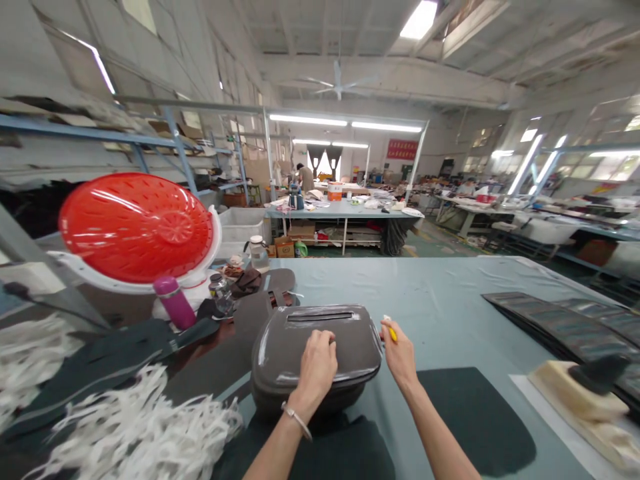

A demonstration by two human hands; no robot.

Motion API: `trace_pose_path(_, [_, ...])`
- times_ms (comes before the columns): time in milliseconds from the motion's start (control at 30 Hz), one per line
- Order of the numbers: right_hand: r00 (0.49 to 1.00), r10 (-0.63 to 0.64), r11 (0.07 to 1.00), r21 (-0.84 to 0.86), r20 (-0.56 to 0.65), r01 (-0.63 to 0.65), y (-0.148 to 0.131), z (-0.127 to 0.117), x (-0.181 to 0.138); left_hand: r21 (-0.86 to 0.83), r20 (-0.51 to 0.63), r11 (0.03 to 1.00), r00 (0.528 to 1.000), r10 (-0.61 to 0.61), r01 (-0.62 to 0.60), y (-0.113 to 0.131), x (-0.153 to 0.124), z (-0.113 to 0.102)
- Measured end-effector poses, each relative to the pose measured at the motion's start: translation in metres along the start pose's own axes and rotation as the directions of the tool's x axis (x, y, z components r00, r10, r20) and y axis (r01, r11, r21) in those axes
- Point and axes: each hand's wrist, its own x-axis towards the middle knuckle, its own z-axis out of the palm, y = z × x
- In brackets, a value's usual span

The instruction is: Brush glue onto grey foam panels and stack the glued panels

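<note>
A dark grey, box-shaped bag (285, 353) with rounded corners and a glossy rim sits on the table in front of me. Its top has a narrow slot near the far edge. My left hand (319, 363) rests on the top with curled fingers; whatever is under the fingertips is hidden. At the bag's right edge, my right hand (400, 353) is closed around a small tool with a yellow handle (393, 334). A bit of white shows at its fingertips, too small to name. Dark fabric (310, 447) lies under the near side of the bag.
White strips (145, 427) are heaped at the left, near a purple bottle (175, 303) and a red basket (135, 227). On the right lie a dark flat panel (475, 417), stacked dark sheets (560, 327) and a cream block (575, 393). A person (305, 177) stands far back.
</note>
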Motion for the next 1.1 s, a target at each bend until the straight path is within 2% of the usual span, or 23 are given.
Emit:
trace_pose_path(67, [0.999, -0.025, 1.0, 0.003, -0.029, 0.025, -0.004, -0.003, -0.007, -0.188, 0.039, 0.982, 0.999, -0.031, 0.038, 0.007, 0.011, 0.011])
trace_pose_path(133, [0.998, -0.047, 0.999, 0.025, -0.04, 0.048, -0.013, -0.007, -0.012, -0.305, 0.07, 0.948, 0.995, -0.075, 0.093, 0.013, 0.021, 0.019])
trace_pose_path(267, [0.997, -0.08, 0.972, 0.222, -0.008, 0.08, -0.042, -0.008, -0.028, -0.467, 0.134, 0.868, 0.984, -0.12, 0.169, 0.022, 0.032, 0.027])
trace_pose_path(367, [0.99, -0.125, 0.934, 0.343, 0.059, 0.098, -0.061, 0.002, -0.042, -0.638, 0.168, 0.73, 0.97, -0.178, 0.244, 0.023, 0.032, 0.03])
trace_pose_path(467, [0.992, -0.123, 0.925, 0.365, 0.035, 0.102, -0.063, 0.014, -0.053, -0.77, 0.208, 0.558, 0.948, -0.241, 0.31, 0.014, 0.024, 0.028])
trace_pose_path(567, [0.993, -0.119, 0.958, 0.266, 0.014, 0.111, -0.05, 0.02, -0.06, -0.874, 0.192, 0.38, 0.933, -0.305, 0.304, -0.002, 0.01, 0.008])
trace_pose_path(667, [0.98, -0.189, 0.973, 0.149, 0.067, 0.178, -0.035, 0.022, -0.066, -0.982, 0.136, 0.059, 0.898, -0.419, 0.177, -0.012, -0.008, -0.036])
trace_pose_path(700, [0.974, -0.213, 0.972, 0.122, 0.076, 0.204, -0.032, 0.023, -0.068, -0.994, 0.104, -0.012, 0.887, -0.45, 0.111, -0.01, -0.015, -0.055])
trace_pose_path(800, [0.962, -0.264, 0.964, 0.045, 0.066, 0.261, -0.03, 0.022, -0.073, -0.997, -0.032, -0.041, 0.883, -0.469, -0.058, 0.016, -0.037, -0.112])
trace_pose_path(900, [0.956, -0.282, 0.959, 0.059, 0.084, 0.277, -0.035, 0.013, -0.072, -0.994, -0.109, 0.033, 0.922, -0.373, -0.104, 0.065, -0.057, -0.146])
trace_pose_path(967, [0.962, -0.231, 0.963, 0.173, 0.142, 0.206, -0.039, 0.0, -0.067, -0.994, -0.09, 0.08, 0.95, -0.3, -0.069, 0.1, -0.07, -0.148])
trace_pose_path(1000, [0.969, -0.177, 0.957, 0.262, 0.175, 0.128, -0.039, -0.009, -0.064, -0.995, -0.06, 0.092, 0.962, -0.266, -0.036, 0.117, -0.076, -0.143])
trace_pose_path(1033, [0.971, -0.111, 0.931, 0.363, 0.21, 0.028, -0.039, -0.02, -0.06, -0.995, -0.018, 0.098, 0.972, -0.235, 0.005, 0.132, -0.081, -0.136])
trace_pose_path(1100, [0.959, 0.019, 0.808, 0.561, 0.282, -0.181, -0.032, -0.044, -0.055, -0.989, 0.092, 0.098, 0.98, -0.176, 0.11, 0.16, -0.091, -0.115])
